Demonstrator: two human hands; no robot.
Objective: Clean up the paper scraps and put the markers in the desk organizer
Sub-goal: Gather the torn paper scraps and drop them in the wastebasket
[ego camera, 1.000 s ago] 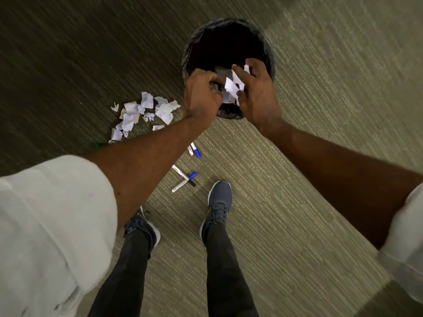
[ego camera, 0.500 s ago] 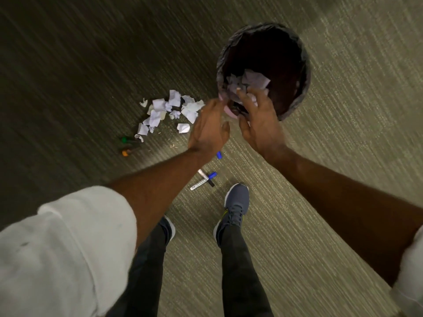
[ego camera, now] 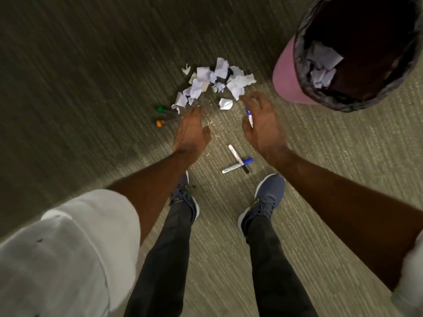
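A heap of crumpled white paper scraps (ego camera: 215, 82) lies on the carpet. My left hand (ego camera: 191, 131) hovers just below the heap's left side, fingers straight, holding nothing. My right hand (ego camera: 261, 121) hovers below its right side, also empty and open, partly covering a blue-capped marker (ego camera: 248, 114). Two more markers (ego camera: 238, 162) lie crossed on the carpet between my hands and my feet. A green-capped marker (ego camera: 161, 109) and an orange-capped marker (ego camera: 160, 122) lie left of the heap. No desk organizer is in view.
A pink bin with a black liner (ego camera: 288, 76) stands at the upper right, with paper scraps (ego camera: 321, 65) inside it. My two blue shoes (ego camera: 265, 200) stand on the carpet below the crossed markers.
Both hands let the scraps fall into the bin, left it and moved down and left over the heap on the floor. The view swung left, so the bin now sits at the right.
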